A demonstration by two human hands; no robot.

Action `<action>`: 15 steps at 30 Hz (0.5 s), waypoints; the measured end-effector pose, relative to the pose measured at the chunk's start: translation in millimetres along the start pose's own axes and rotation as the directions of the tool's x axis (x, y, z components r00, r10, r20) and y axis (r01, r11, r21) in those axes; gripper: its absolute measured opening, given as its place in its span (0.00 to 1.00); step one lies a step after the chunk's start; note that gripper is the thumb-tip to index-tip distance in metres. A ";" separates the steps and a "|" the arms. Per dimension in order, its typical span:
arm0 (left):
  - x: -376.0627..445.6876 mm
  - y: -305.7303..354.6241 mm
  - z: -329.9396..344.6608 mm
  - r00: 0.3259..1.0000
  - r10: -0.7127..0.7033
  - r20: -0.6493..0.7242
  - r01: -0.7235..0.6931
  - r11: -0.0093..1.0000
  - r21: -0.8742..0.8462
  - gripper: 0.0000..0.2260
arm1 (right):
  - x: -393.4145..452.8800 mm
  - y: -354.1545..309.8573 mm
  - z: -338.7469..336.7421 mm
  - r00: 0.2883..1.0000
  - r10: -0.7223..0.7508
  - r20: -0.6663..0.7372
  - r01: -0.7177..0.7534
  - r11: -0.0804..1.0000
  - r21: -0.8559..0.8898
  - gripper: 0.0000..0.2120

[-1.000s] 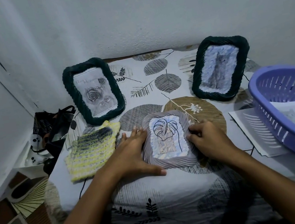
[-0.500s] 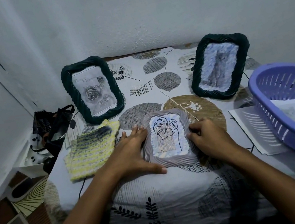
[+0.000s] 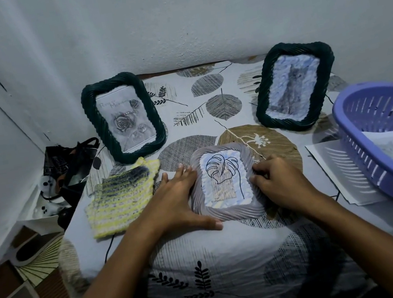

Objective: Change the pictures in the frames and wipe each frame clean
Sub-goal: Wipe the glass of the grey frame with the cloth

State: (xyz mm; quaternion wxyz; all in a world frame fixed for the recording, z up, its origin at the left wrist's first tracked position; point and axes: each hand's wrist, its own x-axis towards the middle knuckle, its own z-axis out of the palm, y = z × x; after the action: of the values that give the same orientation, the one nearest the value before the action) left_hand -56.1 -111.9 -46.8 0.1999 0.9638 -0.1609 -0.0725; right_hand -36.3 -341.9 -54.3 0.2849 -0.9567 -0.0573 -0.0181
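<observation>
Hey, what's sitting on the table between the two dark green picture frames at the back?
Nothing; in the head view only bare leaf-print tablecloth lies between the rose frame and the right frame.

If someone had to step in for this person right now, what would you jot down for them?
Left hand: flat against the grey frame's left edge, thumb along its near edge.
Right hand: fingers curled at the right edge.
The grey frame lies flat with a leaf drawing. Two dark green frames stand behind: rose picture, cat picture. The knitted cloth lies left of the grey frame; papers sit in the purple basket.
Done: cannot tell.
Left: probably wiping; maybe swaps.
</observation>
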 end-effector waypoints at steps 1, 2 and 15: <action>-0.2 0.1 -0.7 1.000 -0.002 0.002 0.002 1.000 0.000 0.65 | -0.1 -0.4 0.3 1.000 -0.001 -0.001 0.001 1.000 0.000 0.10; -0.6 0.4 -1.1 1.000 -0.005 0.009 0.005 1.000 -0.001 0.64 | -0.1 -0.8 0.5 1.000 -0.001 -0.003 0.001 1.000 0.000 0.10; -1.0 -6.1 1.8 1.000 0.001 0.030 -0.001 1.000 0.005 0.59 | -7.0 -3.6 -11.8 0.982 -0.118 0.148 0.126 0.991 -0.045 0.32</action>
State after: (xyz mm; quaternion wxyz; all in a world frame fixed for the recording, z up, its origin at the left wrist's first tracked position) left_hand -55.7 -106.9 -50.9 0.1950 0.9630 -0.1647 -0.0867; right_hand -43.7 -346.0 -42.9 0.2524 -0.9575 -0.1359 0.0326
